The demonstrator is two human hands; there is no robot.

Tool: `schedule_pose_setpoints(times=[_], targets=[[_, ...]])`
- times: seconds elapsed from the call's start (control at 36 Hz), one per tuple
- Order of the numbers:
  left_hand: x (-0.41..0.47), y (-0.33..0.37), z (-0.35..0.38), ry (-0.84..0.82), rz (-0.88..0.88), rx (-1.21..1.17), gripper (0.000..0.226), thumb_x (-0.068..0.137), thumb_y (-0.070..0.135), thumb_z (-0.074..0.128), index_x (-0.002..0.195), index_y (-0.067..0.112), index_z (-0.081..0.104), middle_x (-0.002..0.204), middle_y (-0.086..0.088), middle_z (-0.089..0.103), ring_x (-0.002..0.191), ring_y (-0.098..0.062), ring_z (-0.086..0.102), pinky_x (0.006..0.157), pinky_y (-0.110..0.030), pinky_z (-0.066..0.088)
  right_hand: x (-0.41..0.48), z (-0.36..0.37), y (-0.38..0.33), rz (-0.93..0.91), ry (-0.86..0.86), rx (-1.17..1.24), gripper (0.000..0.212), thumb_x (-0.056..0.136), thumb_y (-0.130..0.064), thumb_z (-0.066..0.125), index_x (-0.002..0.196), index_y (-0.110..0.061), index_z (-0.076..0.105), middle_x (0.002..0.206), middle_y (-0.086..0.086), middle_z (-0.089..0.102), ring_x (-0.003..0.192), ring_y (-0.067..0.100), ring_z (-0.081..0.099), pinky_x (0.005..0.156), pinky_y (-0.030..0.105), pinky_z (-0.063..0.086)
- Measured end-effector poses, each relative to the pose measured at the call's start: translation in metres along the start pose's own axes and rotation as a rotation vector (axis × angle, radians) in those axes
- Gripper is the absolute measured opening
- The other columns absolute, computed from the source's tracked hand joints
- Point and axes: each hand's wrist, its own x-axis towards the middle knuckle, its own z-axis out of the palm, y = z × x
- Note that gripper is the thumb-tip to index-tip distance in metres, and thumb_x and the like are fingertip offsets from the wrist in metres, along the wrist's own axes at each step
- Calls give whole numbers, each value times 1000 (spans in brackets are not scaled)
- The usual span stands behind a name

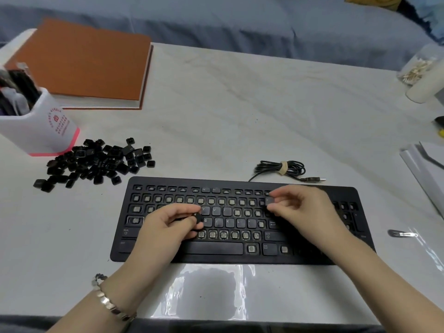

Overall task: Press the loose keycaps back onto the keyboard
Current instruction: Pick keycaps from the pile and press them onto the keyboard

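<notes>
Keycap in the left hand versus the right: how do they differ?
The left keycap, pinched by the left hand, hangs over the keyboard beside the G key; the right keycap, in the right hand, is at the number row's right end. The left keycap is tilted, a white mark showing; the right keycap lies flatter, low to the board. Both are dark, each pinched between thumb and fingers.

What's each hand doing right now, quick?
Left hand: pinches a black keycap over the keyboard.
Right hand: pinches a second keycap near the number row.
</notes>
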Motion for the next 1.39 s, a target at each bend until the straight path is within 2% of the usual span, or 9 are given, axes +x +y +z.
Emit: schedule_pose_setpoints(times=[0.17, 0.28, 0.58, 0.69, 0.81, 1.03, 1.17, 1.31, 1.39], targets=[[-1, -2, 2, 5, -1, 1, 26, 86, -9, 54, 83, 12, 69, 70, 2, 71, 68, -8, 69, 60, -12, 52, -8, 13, 10, -212, -21, -221, 14, 75, -14, 74, 89, -13, 72, 87, -6, 58, 72, 0, 54, 71, 3, 36], [-1, -4, 1, 10, 8, 1, 25, 86, -8, 54, 84, 12, 69, 79, -3, 71, 70, -10, 69, 60, -12, 52, -10, 17, 16, -227, 8, -217, 15, 76, -14, 72, 91, -12, 72, 89, -8, 52, 76, -9, 48, 73, 2, 31], [1, -8, 1, 3, 12, -15, 24, 86, -8, 54, 85, 11, 68, 74, 1, 73, 71, -11, 70, 58, -13, 52, -9, 20, 24, -236, 18, -218, 13, 78, -15, 70, 91, -12, 71, 92, -9, 51, 77, -10, 46, 75, 2, 30], [1, -9, 1, 0, 11, -26, 23, 85, -9, 55, 86, 9, 68, 76, -1, 73, 72, -12, 70, 58, -13, 52, -12, 20, 24, -277, -5, -293, 14, 79, -15, 69, 93, -12, 71, 94, -5, 55, 93, 10, 52, 85, 14, 34], [1, -8, 0, -1, 14, -46, 23, 84, -9, 55, 90, 9, 67, 80, -5, 71, 73, -14, 70, 58, -14, 53, -13, 24, 21, -321, 72, -366, 14, 75, -9, 72, 89, -7, 72, 90, 5, 62, 87, 24, 58, 81, 27, 40], [0, -8, -1, -32, -8, -91, 25, 80, -11, 60, 94, 9, 67, 83, -5, 74, 78, -17, 71, 67, -16, 55, -22, 31, 20, -470, 191, -563, 15, 72, -7, 73, 87, -3, 72, 89, 10, 65, 73, 27, 61, 61, 30, 53], [0, -10, -1, -50, -6, -113, 27, 77, -11, 62, 94, 9, 67, 82, -2, 74, 81, -21, 71, 71, -18, 55, -25, 30, 24, -543, 164, -688, 17, 82, -13, 61, 91, -2, 71, 104, 17, 65, 83, 34, 61, 63, 40, 52], [0, -7, 2, -79, 46, -140, 26, 74, -15, 62, 89, 6, 66, 86, -4, 74, 81, -21, 71, 67, -17, 54, -26, 27, 19, -487, 123, -659, 18, 73, -12, 71, 90, -5, 72, 103, 16, 64, 88, 36, 60, 65, 43, 52], [-2, -5, 7, -116, 74, -141, 25, 73, -14, 62, 89, 6, 66, 82, -6, 74, 80, -20, 71, 65, -15, 53, -26, 26, 10, -440, 132, -579, 16, 72, -15, 68, 85, -7, 73, 100, 12, 64, 90, 32, 59, 76, 41, 51]])
